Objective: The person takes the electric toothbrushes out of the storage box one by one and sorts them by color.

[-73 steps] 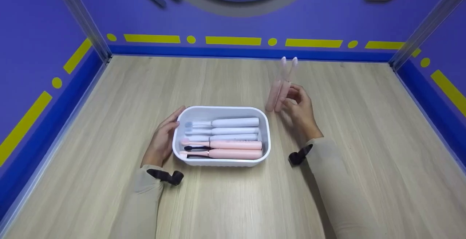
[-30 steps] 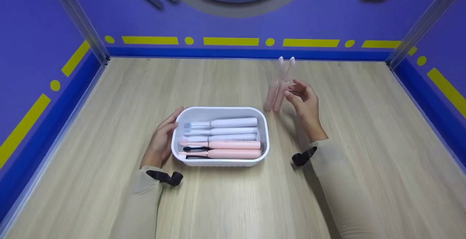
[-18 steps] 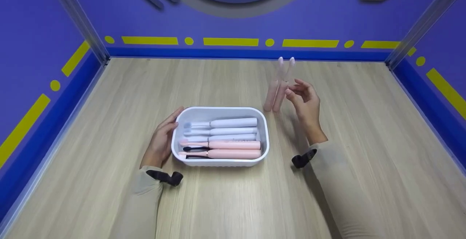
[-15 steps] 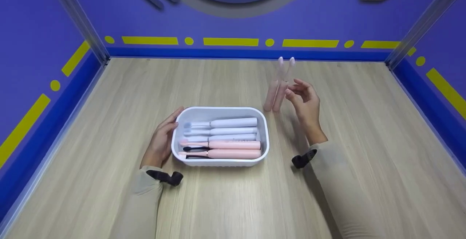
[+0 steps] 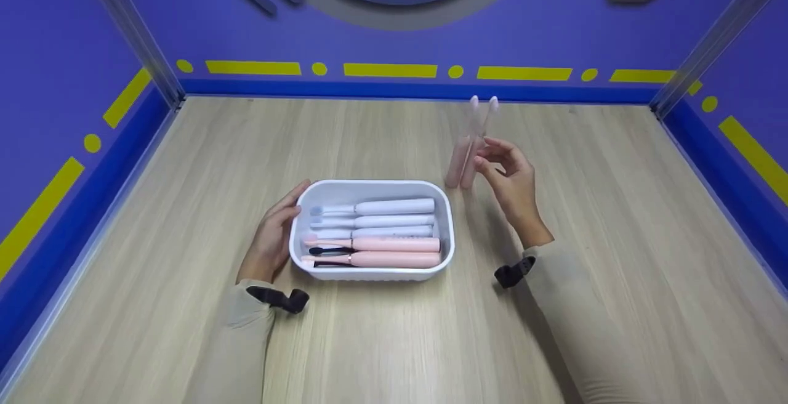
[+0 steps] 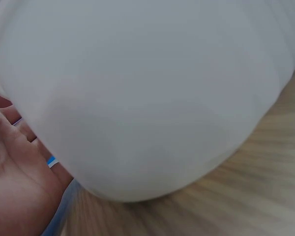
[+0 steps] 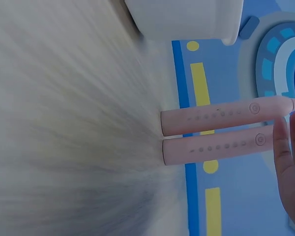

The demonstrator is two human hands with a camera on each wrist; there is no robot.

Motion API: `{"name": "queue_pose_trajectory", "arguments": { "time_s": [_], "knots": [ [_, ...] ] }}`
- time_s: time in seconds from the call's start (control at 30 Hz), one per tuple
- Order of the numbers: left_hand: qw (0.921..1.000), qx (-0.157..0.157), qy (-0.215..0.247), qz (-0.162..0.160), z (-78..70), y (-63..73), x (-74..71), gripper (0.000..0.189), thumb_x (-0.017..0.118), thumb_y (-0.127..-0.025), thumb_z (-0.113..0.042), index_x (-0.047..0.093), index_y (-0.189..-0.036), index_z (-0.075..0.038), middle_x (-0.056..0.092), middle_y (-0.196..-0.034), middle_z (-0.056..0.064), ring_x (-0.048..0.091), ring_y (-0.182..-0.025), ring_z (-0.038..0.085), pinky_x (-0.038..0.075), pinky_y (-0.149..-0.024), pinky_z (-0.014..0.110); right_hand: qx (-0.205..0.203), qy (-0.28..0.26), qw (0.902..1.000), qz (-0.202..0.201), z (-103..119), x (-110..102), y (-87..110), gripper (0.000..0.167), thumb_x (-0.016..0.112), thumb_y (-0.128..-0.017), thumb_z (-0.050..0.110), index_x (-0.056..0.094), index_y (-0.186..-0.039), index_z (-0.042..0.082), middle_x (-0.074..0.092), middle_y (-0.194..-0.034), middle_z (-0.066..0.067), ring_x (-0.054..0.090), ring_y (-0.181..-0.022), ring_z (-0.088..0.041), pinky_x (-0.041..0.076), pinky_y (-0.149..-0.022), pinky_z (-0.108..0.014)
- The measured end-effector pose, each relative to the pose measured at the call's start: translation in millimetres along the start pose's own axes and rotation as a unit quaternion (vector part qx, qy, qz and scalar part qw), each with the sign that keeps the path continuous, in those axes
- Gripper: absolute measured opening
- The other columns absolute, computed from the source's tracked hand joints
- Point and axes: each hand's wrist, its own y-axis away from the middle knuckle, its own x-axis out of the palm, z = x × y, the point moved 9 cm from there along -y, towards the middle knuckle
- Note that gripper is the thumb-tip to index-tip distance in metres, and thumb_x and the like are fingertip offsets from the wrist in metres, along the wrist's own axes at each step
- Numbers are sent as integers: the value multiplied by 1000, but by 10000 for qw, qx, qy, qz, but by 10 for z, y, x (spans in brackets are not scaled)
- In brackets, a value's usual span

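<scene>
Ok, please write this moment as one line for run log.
left hand: on tub; right hand: at two standing brushes; tub: other brushes inside

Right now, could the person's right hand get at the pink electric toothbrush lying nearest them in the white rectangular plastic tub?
Probably yes: the white tub is open on top, and nothing covers that pink toothbrush. The right hand, over at an upright pink toothbrush, seems to have a free way.

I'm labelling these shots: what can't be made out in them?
Head view: handles of the black brushes, mostly hidden by the pink brushes.
Left wrist view: inside of the tray, hidden by its wall.
Right wrist view: head of one standing brush, cut off by the right edge; top of its neighbour, behind the right hand.
</scene>
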Motion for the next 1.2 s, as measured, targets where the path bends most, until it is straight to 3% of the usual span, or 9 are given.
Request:
{"name": "queue_pose_trajectory", "arguments": {
  "time_s": [0.23,0.4,0.63,0.93,1.2],
  "knots": [
    [10000,-26,45,-72,-2,-7,-18,52,27,-97,1,28,-149,2,22,-160,8,15,-149,15,12,-123,29,33,166,9993,332,35,101,5,39,65,-86,-4,54,-123,-10,61,-109,-23,61,-95,-7,54,-81,-17],
    [9999,-34,4,-111,2,-8,-33,52,28,-96,0,28,-149,1,23,-160,7,15,-149,15,12,-122,28,58,342,9971,682,-91,178,-24,42,66,-86,-1,55,-126,-5,62,-111,-21,60,-98,-8,53,-83,-18],
    [10000,-33,14,-58,10,-6,-33,52,28,-97,0,29,-149,0,23,-160,6,15,-149,15,12,-123,30,-48,212,9894,1436,-18,371,0,43,68,-85,-1,56,-127,-5,62,-104,-20,61,-93,-10,55,-79,-19],
    [10000,-57,25,-66,9,3,-24,53,28,-97,0,29,-149,0,23,-160,6,15,-149,14,11,-123,30,266,602,9664,2484,-18,619,78,46,69,-86,6,55,-129,0,64,-108,-19,62,-94,-11,54,-86,-23],
    [10000,-65,26,-47,2,1,-13,53,28,-96,1,28,-149,0,23,-160,6,14,-149,14,11,-123,28,266,981,9356,3382,27,810,165,45,70,-86,10,57,-128,1,65,-105,-18,63,-95,-17,55,-86,-27]
  ]
}}
